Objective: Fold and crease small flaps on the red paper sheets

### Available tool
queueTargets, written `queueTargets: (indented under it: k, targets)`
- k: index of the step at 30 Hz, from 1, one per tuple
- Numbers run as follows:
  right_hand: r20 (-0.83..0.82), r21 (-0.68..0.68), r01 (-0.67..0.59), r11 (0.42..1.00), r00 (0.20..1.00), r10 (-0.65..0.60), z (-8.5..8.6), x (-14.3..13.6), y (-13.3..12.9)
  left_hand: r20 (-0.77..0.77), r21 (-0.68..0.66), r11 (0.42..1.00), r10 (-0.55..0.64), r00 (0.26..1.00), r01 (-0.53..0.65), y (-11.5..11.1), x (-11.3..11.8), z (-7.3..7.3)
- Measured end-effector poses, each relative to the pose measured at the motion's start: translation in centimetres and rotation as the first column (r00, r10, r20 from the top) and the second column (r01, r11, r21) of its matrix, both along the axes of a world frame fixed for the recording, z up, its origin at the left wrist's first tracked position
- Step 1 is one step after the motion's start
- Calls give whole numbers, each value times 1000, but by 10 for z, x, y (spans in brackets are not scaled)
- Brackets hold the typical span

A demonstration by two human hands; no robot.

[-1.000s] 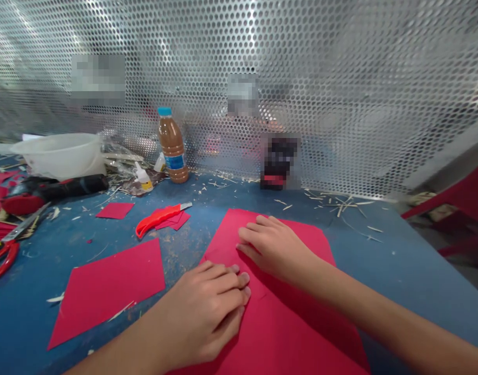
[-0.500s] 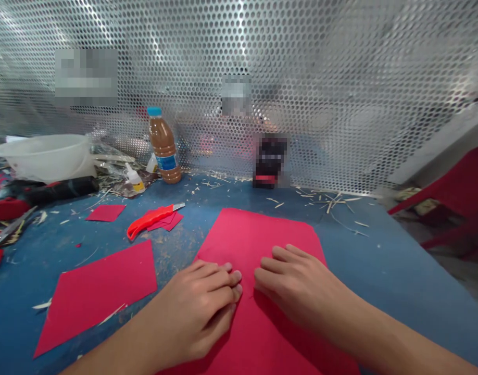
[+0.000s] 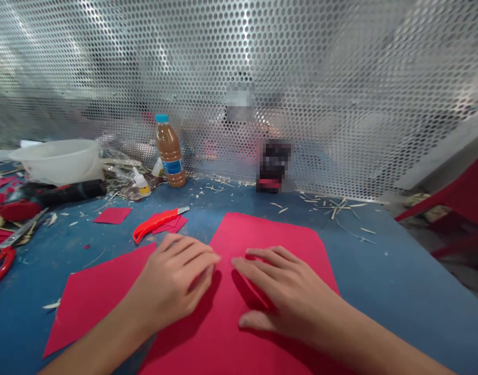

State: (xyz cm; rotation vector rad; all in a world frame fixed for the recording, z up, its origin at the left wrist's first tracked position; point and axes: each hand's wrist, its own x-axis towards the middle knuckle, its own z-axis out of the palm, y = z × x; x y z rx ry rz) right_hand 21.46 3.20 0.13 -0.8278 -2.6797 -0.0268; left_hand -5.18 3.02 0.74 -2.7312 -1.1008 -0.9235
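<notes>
A large red paper sheet (image 3: 270, 232) lies on the blue table in front of me. Over its left part is my left hand (image 3: 180, 278), fingers bent and close together, the thumb apart beneath them, holding nothing. My right hand (image 3: 280, 291) is over the middle of the sheet, fingers spread and thumb out, with a shadow under it. Whether the fingertips touch the paper I cannot tell. Left of my left hand lies a smaller red paper piece (image 3: 94, 286), partly covered by my forearm. An orange-red utility knife (image 3: 156, 224) rests on small red paper squares (image 3: 176, 225).
At the left are scissors (image 3: 7, 255), a black and red tool (image 3: 67, 192) and a white basin (image 3: 63, 161). A glue bottle (image 3: 140, 183) and a brown-filled bottle (image 3: 171, 151) stand near the perforated metal wall (image 3: 332, 78). A blurred dark object (image 3: 276, 164) leans there.
My left hand has lifted and shifted left and away from me. My right hand has moved slightly left, its fingers uncurling and thumb showing. The view has shifted a little left.
</notes>
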Motion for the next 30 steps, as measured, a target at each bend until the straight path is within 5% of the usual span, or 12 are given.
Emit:
queueTargets:
  k: [4, 8, 14, 23, 30]
  targets:
    - [-57, 166, -129, 978, 989, 140, -7, -1, -1, -23, 84, 991, 107, 994, -105, 12, -18, 5]
    - [-63, 172, -177, 969, 980, 190, -6, 3, 3, -10, 56, 996, 77, 997, -76, 11, -17, 5]
    - [-153, -102, -136, 985, 981, 120, -3, 10, 12, -85, 97, 993, 78, 993, -69, 8, -14, 4]
    - [-161, -448, -92, 889, 987, 21, 7, 10, 14, -121, 89, 993, 83, 989, -72, 12, -17, 3]
    - [-182, -465, -98, 880, 983, 13, 8, 10, 11, -55, 171, 985, 33, 998, -23, 7, -12, 10]
